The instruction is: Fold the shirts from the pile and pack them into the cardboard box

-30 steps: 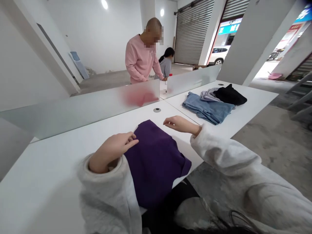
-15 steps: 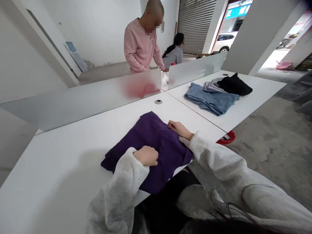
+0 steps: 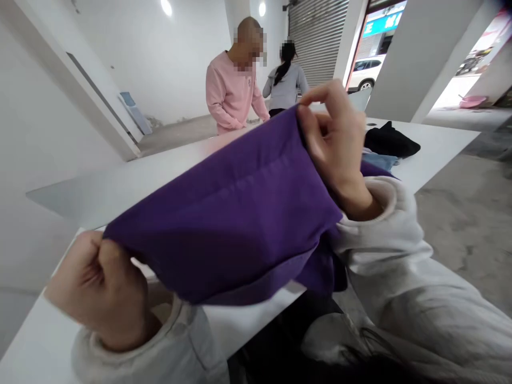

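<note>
A purple garment (image 3: 236, 213) is stretched in the air between my two hands, above the table; its exact kind I cannot make out. My left hand (image 3: 106, 288), low on the left, is closed on one end of its upper edge. Higher and to the right, my right hand (image 3: 338, 144) pinches the other end between thumb and fingers. The upper edge is pulled taut and slopes up to the right. Its lower part droops in folds, and some purple cloth shows behind my right wrist.
Beneath the cloth is a white table (image 3: 444, 133) with a frosted divider (image 3: 80, 197) along its far side. A black garment (image 3: 392, 140) and blue denim (image 3: 380, 160) lie at the right. Beyond the divider stand a person in pink (image 3: 232, 85) and another in grey (image 3: 286, 85).
The purple garment was lying on the table under both hands; now it is lifted and stretched. My hands have risen and moved apart. The person in grey is now upright.
</note>
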